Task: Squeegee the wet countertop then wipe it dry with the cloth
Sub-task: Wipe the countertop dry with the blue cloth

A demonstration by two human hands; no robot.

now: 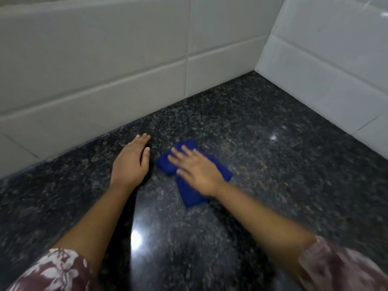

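A folded blue cloth (190, 196) lies on the dark speckled granite countertop (262, 156). My right hand (196, 170) presses flat on top of the cloth, fingers spread and pointing to the upper left; the hand looks blurred. My left hand (131, 160) rests palm down on the bare countertop just left of the cloth, fingers together, holding nothing. No squeegee is in view.
White tiled walls run along the back (105, 76) and the right side (327, 66), meeting in a corner at the upper right. The countertop reflects a ceiling light near the bottom middle (136, 238).
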